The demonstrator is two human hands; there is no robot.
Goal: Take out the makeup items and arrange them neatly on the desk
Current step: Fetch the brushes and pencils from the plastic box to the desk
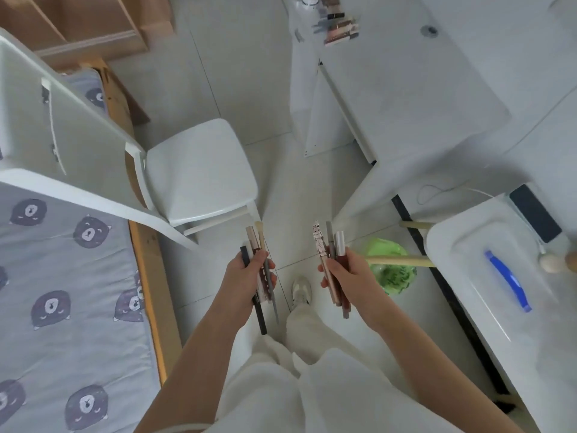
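A person stands looking down at both hands, held out over a pale tiled floor [237, 89] in the lower middle of the frame. The left hand [246, 278] has its grip clamped round a bundle of slim makeup sticks [260, 245]: a black pencil [259, 317], a pinkish tube and a thin brush. Their long axes run up and down the frame, tips toward the top, the brush's pale bristles uppermost. The right hand [349, 276] has its grip closed on a second bundle of makeup pencils [332, 245], including a patterned silver one and a reddish tube with a silver cap, also pointing up the frame, leaning slightly left.

Between and above the hands stands a white chair [199, 170]. A bed with a grey bear-print sheet [68, 276] fills the lower left. The white table [406, 89] lies at upper right, with a small pile of makeup items [338, 28] at its far end near the top. At right sits a white plastic box lid [493, 276] with a blue handle [509, 281]. A green bag-lined bin [393, 267] stands just right of the right hand, and one white shoe [301, 290] shows below.
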